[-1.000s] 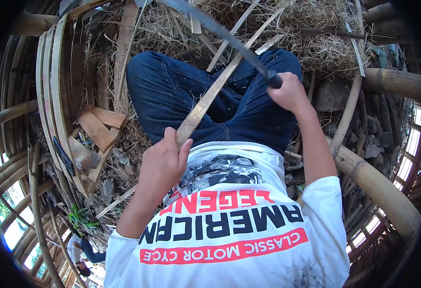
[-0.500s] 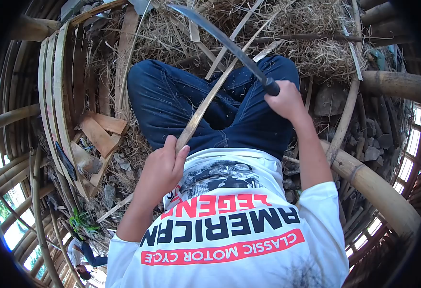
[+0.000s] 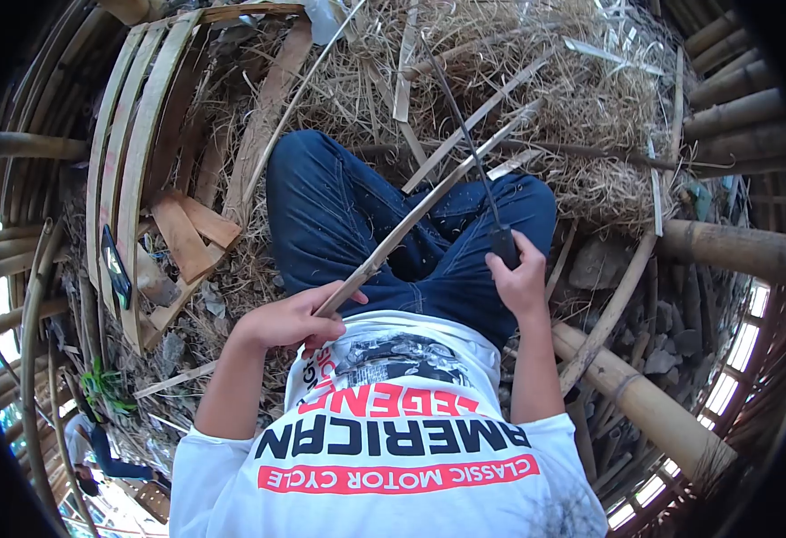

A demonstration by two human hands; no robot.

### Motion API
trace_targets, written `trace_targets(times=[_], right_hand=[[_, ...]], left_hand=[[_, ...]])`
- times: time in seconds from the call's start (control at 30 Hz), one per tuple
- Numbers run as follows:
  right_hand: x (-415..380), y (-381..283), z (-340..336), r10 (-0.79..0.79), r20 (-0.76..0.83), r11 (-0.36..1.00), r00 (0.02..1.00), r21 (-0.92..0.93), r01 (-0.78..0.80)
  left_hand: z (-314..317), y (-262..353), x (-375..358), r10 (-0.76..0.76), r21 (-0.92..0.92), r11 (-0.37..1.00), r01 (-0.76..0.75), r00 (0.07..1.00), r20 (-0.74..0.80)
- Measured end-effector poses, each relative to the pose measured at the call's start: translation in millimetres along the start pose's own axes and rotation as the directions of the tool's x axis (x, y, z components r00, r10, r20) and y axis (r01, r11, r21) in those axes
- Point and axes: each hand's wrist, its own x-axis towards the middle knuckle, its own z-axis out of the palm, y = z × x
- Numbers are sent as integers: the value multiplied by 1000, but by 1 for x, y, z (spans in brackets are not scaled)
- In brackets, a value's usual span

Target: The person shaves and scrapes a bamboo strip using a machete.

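Observation:
My left hand (image 3: pixel 299 318) is closed around the near end of a long bamboo strip (image 3: pixel 411 220), close to my waist. The strip slants up and right across my crossed legs, its far end over the heap of shavings. Beside my right thigh, my right hand (image 3: pixel 520 273) grips the black handle of a machete (image 3: pixel 470 143). Its thin dark blade points up and away, almost edge-on to me, and crosses over the strip in this view near the strip's far part.
Curly shavings (image 3: pixel 590 117) and loose strips cover the ground ahead. At left stands a slatted wooden crate (image 3: pixel 124 152) with a phone (image 3: pixel 117 267) on it, near wood offcuts (image 3: pixel 186 238). Thick bamboo poles (image 3: pixel 644 394) lie at right. Another person (image 3: pixel 106 453) is at lower left.
The machete has turned from broadside to nearly edge-on, and my right hand has moved lower. My left hand has rolled over on the strip's end. The whole view has shifted.

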Motion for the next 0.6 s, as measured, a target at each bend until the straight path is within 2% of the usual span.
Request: trace_targets(times=[0.07,0.1,0.13,0.17,0.2,0.23,0.3,0.33,0.4,0.43,0.5,0.6], right_hand=[[-6,-10,-1,218,226,918,950,283,-278],[-7,-7,6,171,297,845,939,446,-295],[-8,-6,11,144,362,817,921,482,-317],[-8,-5,14,192,430,766,882,497,-409],[-9,-4,17,234,499,708,834,501,-498],[-9,-5,19,228,509,714,830,492,-498],[-9,-7,23,269,586,605,764,515,-608],[-6,-6,22,268,589,610,762,509,-608],[-2,-3,21,293,625,507,723,539,-672],[-3,-3,22,293,629,510,720,534,-675],[-6,-5,25,291,721,238,628,581,-778],[-4,3,17,225,769,183,598,570,-801]], left_hand=[[-5,-5,-4,-8,-11,1000,8,999,31],[-4,-3,-8,-60,-76,995,61,998,16],[-4,-3,-11,-113,-141,984,113,994,6],[-7,-5,-11,-117,-76,990,115,993,-24],[-8,-4,-12,-108,-87,991,105,994,-32],[-8,-3,-14,-136,-115,985,132,990,-30],[-10,-7,-14,-139,-163,978,131,990,-35],[-10,-8,-14,-133,-168,978,125,990,-37],[-11,-7,-14,-127,-201,972,123,992,-10],[-11,-7,-13,-125,-207,971,120,992,-12],[-12,-8,-11,-128,-216,969,122,992,-17],[-10,-7,-12,-141,-204,970,134,990,-24]])
